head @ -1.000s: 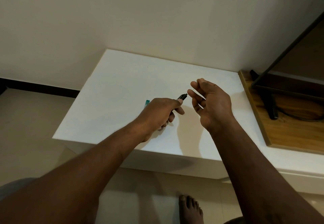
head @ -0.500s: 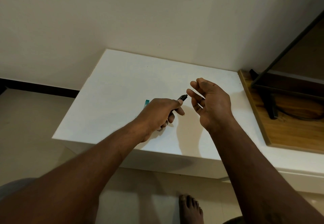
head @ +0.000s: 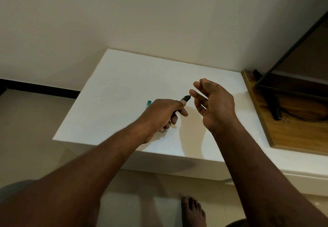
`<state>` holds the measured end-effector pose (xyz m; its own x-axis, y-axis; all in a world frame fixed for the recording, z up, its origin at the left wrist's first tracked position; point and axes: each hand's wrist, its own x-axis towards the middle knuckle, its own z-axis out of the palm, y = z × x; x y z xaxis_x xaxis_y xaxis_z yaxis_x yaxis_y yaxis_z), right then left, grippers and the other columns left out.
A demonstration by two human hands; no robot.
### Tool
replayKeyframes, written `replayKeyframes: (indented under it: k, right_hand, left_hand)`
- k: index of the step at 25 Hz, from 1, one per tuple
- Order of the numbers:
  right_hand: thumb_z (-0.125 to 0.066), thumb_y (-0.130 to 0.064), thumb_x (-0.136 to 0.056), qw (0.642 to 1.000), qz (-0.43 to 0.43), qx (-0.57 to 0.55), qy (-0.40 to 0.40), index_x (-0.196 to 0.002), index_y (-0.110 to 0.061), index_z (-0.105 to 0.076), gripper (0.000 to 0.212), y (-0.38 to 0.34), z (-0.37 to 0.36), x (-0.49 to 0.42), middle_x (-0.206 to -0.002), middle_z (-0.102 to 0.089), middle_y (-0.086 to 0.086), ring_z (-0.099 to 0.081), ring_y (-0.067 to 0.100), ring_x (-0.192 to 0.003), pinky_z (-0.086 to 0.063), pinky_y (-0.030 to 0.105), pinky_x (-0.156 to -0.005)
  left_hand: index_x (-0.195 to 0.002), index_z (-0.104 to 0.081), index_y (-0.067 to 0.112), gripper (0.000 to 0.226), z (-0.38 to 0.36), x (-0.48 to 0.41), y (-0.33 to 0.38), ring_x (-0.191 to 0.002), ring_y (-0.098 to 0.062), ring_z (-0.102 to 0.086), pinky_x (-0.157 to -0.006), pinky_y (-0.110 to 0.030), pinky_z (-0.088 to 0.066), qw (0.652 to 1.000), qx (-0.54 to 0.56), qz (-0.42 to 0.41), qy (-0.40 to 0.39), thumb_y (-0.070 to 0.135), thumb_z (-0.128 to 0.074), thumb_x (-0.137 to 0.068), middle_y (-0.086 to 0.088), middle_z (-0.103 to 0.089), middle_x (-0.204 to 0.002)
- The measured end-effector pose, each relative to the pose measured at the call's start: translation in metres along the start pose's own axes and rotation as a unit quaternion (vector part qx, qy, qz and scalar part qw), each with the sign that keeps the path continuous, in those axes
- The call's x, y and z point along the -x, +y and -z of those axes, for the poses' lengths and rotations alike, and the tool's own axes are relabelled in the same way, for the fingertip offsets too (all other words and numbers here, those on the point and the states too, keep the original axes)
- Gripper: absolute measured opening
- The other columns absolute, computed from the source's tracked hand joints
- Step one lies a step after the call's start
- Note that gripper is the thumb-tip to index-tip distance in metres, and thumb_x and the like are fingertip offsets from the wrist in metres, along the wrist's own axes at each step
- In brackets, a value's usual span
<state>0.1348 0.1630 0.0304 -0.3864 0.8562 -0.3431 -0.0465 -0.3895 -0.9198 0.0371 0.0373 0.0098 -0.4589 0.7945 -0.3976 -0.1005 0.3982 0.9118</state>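
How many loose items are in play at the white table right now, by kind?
Black pen-like tool, gripped by the left hand: 1
Thin rod, pinched by the right hand: 1
Teal item lying on the white table, partly hidden behind the left hand: 1
Total: 3

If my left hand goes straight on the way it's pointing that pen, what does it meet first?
The right hand: the dark pen in the left hand aims at its fingertips, which pinch a thin sliver, with a small gap showing. Depth is unclear, so it might pass beside them.
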Motion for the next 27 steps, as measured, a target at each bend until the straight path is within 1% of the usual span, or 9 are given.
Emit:
replayKeyframes:
  k: [12, 19, 27]
  right_hand:
    - [-0.065, -0.019, -0.104, 1.000, -0.004, -0.002, 0.005, -0.112, -0.014, -0.075, 0.013, -0.0015, 0.0004, 0.0008, -0.093, -0.085, -0.005, -0.083, 0.015, -0.086, -0.057, 0.026, -0.070]
    - [-0.065, -0.019, -0.104, 1.000, -0.002, -0.002, 0.005, -0.111, -0.015, -0.074, 0.013, -0.0009, 0.0010, -0.0001, -0.093, -0.085, -0.005, -0.083, 0.015, -0.087, -0.057, 0.027, -0.072]
    - [-0.065, -0.019, -0.104, 1.000, -0.002, -0.001, 0.002, -0.111, -0.015, -0.075, 0.012, 0.0003, 0.0007, -0.0016, -0.093, -0.085, -0.005, -0.083, 0.014, -0.086, -0.057, 0.026, -0.071]
  left_hand:
    - [-0.090, -0.081, 0.018, 0.042, -0.0004, -0.0010, -0.0011, -0.050, -0.010, -0.045, -0.049, -0.026, -0.038, 1.000, 0.002, 0.003, -0.002, 0.045, -0.052, -0.103, 0.001, -0.058, -0.063]
    - [-0.092, -0.081, 0.017, 0.042, -0.0009, -0.0006, -0.0004, -0.052, -0.011, -0.045, -0.051, -0.027, -0.038, 1.000, 0.002, 0.005, -0.003, 0.044, -0.052, -0.104, 0.000, -0.058, -0.065]
    - [-0.093, -0.081, 0.016, 0.042, 0.0000, -0.0010, -0.0004, -0.052, -0.012, -0.045, -0.051, -0.027, -0.038, 1.000, 0.003, 0.004, -0.003, 0.045, -0.052, -0.104, -0.001, -0.058, -0.066]
